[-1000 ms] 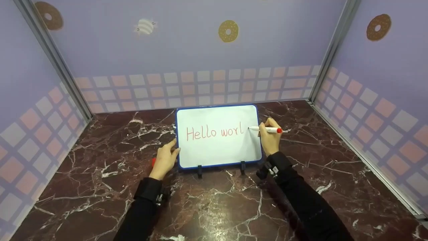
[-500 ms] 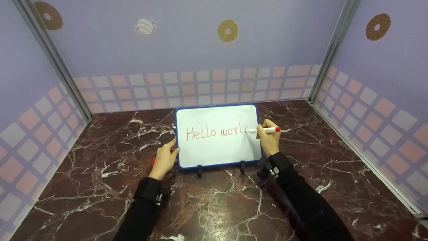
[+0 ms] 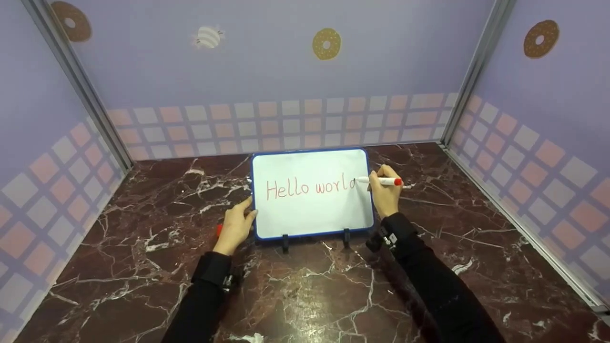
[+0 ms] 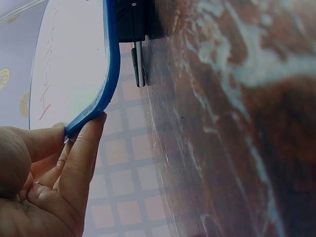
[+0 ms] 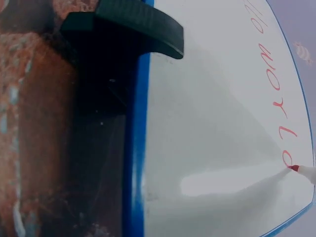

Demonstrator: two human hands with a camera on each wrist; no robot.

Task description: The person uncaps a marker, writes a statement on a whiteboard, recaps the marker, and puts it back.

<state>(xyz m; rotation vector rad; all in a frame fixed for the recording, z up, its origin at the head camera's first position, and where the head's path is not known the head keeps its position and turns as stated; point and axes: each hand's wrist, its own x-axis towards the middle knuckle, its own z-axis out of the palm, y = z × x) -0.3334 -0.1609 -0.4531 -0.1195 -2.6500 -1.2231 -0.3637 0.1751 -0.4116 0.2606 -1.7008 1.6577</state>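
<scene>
A whiteboard [image 3: 312,214] with a blue frame leans back on a black stand [image 3: 285,244], and red handwriting [image 3: 310,187] reading "Hello worl" plus a round stroke crosses it. My right hand [image 3: 386,193] pinches a white marker [image 3: 383,181] with a red end, its tip right at that last stroke. In the right wrist view the marker's red tip [image 5: 295,168] meets the round stroke, while the hand itself is out of that frame. At the board's left edge, my left hand [image 3: 236,226] grips the blue frame [image 4: 111,74] between thumb and fingers.
Part of a red object [image 3: 219,230] shows beside my left hand, mostly hidden by it. The dark marbled table [image 3: 305,295] is bounded by patterned walls [image 3: 286,71] at the back and both sides.
A rounded red stroke has appeared after the "l". The marker tip went down and left along it, then back up and right. My left hand stays on the frame.
</scene>
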